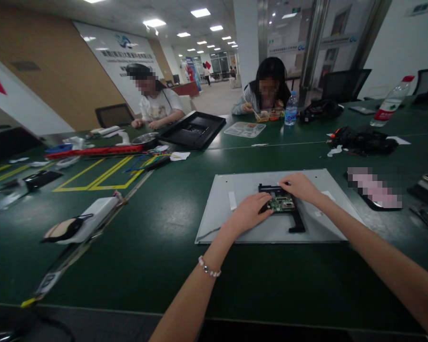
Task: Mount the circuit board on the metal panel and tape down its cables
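Observation:
A flat grey metal panel lies face down on the green table. A green circuit board sits in a black bracket near the panel's middle. My left hand, with a bead bracelet on the wrist, rests its fingers on the board's left edge. My right hand presses on the bracket's far right corner. Whether either hand grips the board is unclear.
Two people sit at the far side, one behind a black monitor shell, one eating beside a water bottle. A second bottle, black bags, a red bar, cables, a white device and yellow floor-tape markings lie around.

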{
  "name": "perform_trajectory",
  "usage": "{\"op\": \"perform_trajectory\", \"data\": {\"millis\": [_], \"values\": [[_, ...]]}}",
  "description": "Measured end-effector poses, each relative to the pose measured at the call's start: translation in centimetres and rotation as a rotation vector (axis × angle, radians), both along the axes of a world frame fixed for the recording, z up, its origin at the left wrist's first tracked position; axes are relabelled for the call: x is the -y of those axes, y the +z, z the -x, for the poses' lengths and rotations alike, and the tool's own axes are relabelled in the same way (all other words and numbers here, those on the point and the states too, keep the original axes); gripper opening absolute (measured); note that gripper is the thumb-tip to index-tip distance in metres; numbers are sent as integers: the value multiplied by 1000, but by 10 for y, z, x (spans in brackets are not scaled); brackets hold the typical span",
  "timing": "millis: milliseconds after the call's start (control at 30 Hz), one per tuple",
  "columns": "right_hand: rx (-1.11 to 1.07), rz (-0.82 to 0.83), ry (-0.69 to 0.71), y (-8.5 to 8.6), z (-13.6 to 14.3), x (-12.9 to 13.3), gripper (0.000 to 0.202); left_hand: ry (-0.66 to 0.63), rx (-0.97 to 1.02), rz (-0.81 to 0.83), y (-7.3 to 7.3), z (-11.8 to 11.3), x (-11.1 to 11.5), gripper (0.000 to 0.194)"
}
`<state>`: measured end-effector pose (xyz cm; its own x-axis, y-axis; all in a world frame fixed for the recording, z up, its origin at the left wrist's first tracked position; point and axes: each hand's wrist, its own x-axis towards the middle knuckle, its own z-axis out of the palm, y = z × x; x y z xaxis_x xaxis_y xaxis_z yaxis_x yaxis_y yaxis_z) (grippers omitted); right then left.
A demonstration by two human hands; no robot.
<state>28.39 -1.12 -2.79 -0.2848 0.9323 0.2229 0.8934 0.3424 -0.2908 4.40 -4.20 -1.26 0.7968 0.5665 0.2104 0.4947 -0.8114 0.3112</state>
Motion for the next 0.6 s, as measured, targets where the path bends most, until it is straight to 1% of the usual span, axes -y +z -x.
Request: {"op": "perform_trajectory", "data": {"millis": [167,433,600], "values": [[-26,48,13,0,-4,-11,18,10,-6,15,-1,0,0,43],[-31,74,23,-2,-7,-16,17,6,-4,28,1,0,1,43],[-31,66,73,4,-8,-15,17,17,9,29,3,0,2,42]]}}
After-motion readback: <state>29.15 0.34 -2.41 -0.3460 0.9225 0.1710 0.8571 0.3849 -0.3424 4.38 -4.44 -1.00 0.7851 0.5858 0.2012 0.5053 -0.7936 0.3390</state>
